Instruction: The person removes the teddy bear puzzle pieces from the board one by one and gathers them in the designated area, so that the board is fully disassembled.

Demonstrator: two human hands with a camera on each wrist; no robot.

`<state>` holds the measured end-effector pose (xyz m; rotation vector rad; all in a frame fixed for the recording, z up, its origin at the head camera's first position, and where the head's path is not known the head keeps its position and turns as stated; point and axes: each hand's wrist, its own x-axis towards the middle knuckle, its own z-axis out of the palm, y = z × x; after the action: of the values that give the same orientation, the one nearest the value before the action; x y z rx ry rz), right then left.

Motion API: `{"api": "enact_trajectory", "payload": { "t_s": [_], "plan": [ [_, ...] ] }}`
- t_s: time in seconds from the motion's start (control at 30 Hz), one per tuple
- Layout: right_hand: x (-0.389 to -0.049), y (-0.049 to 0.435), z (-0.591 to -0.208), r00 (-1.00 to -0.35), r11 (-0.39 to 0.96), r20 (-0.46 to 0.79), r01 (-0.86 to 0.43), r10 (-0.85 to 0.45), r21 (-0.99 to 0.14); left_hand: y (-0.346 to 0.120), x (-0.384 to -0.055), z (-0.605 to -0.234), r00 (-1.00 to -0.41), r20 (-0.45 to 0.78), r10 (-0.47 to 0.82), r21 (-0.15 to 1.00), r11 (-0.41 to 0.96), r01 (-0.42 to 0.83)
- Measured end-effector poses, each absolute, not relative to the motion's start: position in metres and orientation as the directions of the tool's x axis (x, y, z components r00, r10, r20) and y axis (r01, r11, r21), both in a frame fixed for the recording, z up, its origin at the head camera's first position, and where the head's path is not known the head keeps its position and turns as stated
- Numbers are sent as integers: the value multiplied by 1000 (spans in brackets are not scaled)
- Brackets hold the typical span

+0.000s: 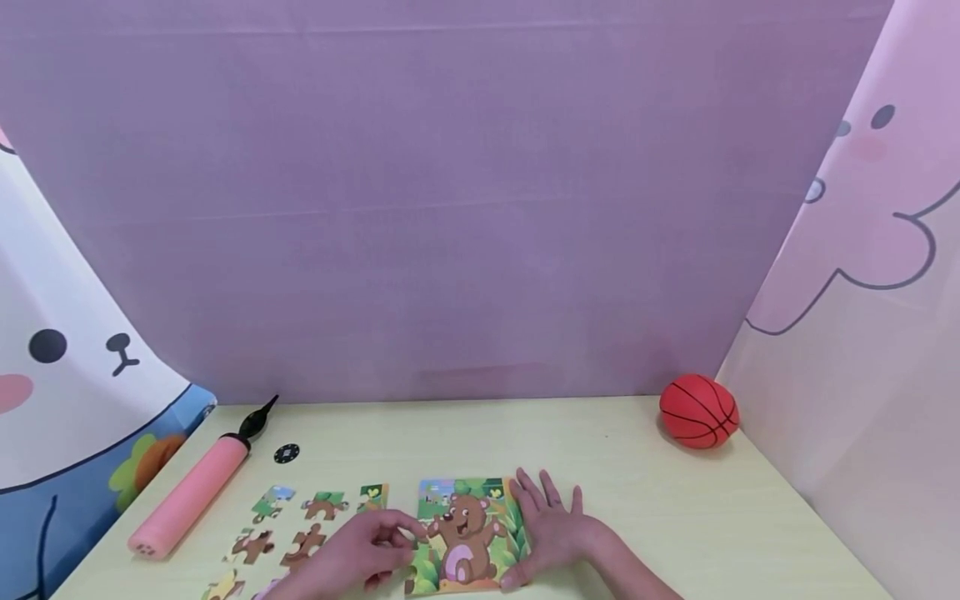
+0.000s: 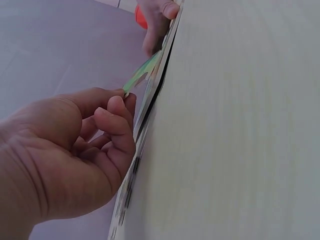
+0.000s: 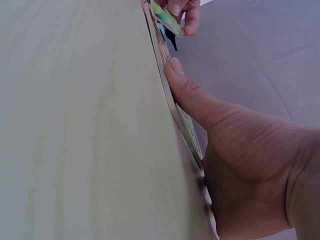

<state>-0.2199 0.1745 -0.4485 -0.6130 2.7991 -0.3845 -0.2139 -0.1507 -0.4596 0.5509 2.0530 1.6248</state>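
Observation:
A square puzzle board printed with a brown bear lies at the front middle of the table. My left hand is at its left edge and pinches a green puzzle piece between thumb and fingertip. In the left wrist view the piece is tilted up over the board; the right wrist view also shows this green piece. My right hand rests along the board's right edge with fingers spread, its thumb on the near edge. Several loose puzzle pieces lie left of the board, partly hidden by my left hand.
A pink hand pump with a black nozzle lies at the left. Near it is a black round disc. A red ball with black basketball lines sits at the back right. A purple cloth hangs behind the table.

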Motion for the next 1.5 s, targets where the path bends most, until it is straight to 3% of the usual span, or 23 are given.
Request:
{"api": "enact_trajectory", "payload": {
  "t_s": [0.53,0.9,1.5],
  "plan": [
    [-219,174,-447,-882,879,-186,-366,-432,-305,-187,-204,-456,-816,-218,535,962,258,-87],
    [-230,180,-464,-875,867,-183,-376,-448,-327,-207,-204,-459,-832,-250,495,901,434,-12],
    [-225,178,-455,-874,870,-195,-372,-446,-324,-216,-199,-450,-852,-240,465,878,478,13]
  ]
}}
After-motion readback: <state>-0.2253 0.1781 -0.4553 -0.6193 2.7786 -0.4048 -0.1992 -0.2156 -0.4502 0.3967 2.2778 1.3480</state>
